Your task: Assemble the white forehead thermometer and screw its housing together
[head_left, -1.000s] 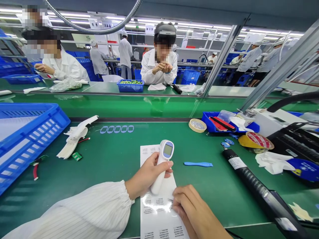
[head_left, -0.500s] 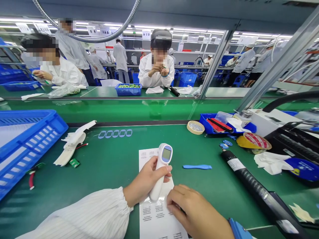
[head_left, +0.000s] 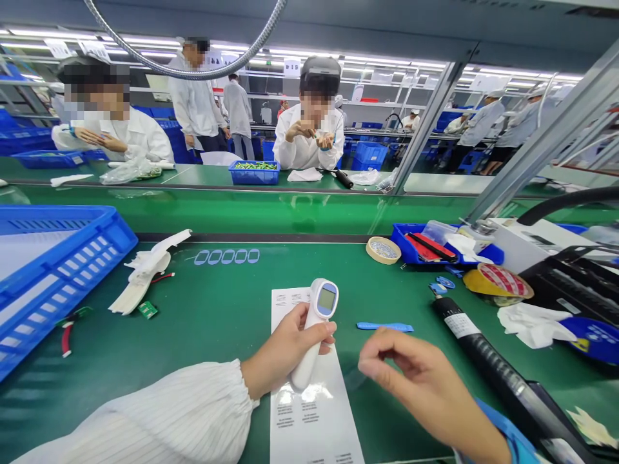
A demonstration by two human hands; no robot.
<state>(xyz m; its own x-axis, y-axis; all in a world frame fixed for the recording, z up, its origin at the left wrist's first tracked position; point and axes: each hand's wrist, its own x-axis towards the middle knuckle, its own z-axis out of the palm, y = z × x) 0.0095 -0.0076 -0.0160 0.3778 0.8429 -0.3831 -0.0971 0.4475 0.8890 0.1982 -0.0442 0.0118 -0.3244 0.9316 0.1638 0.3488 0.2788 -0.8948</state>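
Note:
My left hand [head_left: 285, 348] grips the handle of a white infrared thermometer [head_left: 316, 322], held upright with its blue-framed screen facing me. It hovers over a white label sheet [head_left: 309, 412] lying on the green mat. My right hand [head_left: 425, 386] is raised above the mat to the right of the sheet. Its thumb and forefinger are pinched together; what they hold, if anything, is too small to make out. A blue strip [head_left: 385, 327] lies just beyond it.
A blue crate [head_left: 72, 258] stands at the left, white scraps [head_left: 145, 270] and a small green board beside it. Tape rolls [head_left: 383, 249], a blue parts tray [head_left: 411, 248], a black tool [head_left: 488, 361] and machines fill the right. People in white coats work across the conveyor [head_left: 242, 209].
My right hand has lifted off the label sheet and moved up and to the right, fingers pinched. The left hand and thermometer have stayed nearly still.

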